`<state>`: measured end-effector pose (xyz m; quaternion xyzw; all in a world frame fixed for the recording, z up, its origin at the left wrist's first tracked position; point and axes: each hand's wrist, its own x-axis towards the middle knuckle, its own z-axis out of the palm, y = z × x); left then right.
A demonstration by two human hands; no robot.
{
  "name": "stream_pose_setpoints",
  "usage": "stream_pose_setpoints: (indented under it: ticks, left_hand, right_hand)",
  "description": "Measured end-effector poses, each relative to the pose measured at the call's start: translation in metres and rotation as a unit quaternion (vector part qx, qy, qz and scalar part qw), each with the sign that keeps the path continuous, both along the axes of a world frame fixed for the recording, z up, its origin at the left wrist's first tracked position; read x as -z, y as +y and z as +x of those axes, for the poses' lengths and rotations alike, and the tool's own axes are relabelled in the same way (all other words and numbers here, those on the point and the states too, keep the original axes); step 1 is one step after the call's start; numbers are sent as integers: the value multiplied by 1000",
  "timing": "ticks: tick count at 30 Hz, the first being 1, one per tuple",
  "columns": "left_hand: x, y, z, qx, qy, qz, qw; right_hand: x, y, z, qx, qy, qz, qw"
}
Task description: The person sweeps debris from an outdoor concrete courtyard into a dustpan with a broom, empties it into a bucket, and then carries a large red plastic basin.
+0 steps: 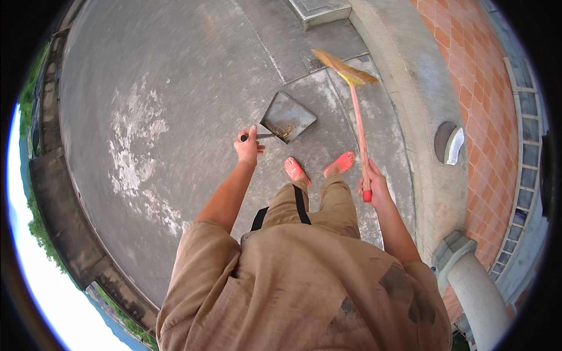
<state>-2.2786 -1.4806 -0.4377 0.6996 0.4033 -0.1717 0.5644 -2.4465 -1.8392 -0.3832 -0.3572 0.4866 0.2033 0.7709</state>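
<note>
My left hand [249, 147] grips the handle of a metal dustpan [290, 115], ahead of my feet. A little brown and yellowish debris lies in the pan's corner near the handle. In my right hand [374, 183] is the pinkish handle of a broom [361, 136], held close to its red end cap. The broom's straw-coloured bristles [344, 68] point away from me, to the right of and beyond the dustpan; whether they touch the ground I cannot tell.
Grey concrete ground [197, 87] has a pale, worn patch at left. A concrete step [325, 13] stands ahead; a raised ledge [412, 109] runs along the right, beside orange tiles [478, 114]. At lower right rises a round column [478, 298]. A low wall [66, 210] borders the left.
</note>
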Motion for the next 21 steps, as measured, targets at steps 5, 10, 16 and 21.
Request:
stream_pose_setpoints:
  ticks: [5,10,16,21]
  left_hand:
    - [-3,19,-9,-46,-8,-18,999]
    - [2,46,-21,-82,-13,0,997]
    - [0,95,-40,-82,-24,8,996]
    - [-1,103,-45,-95,-32,4,995]
  right_hand:
    - [67,53,31,-141,42,-111,983]
    - [11,63,-58,-258,102,-60,959]
    - [-82,42,-43,-245,93,-66,963]
    - [6,48,79,-204,14,-112,972]
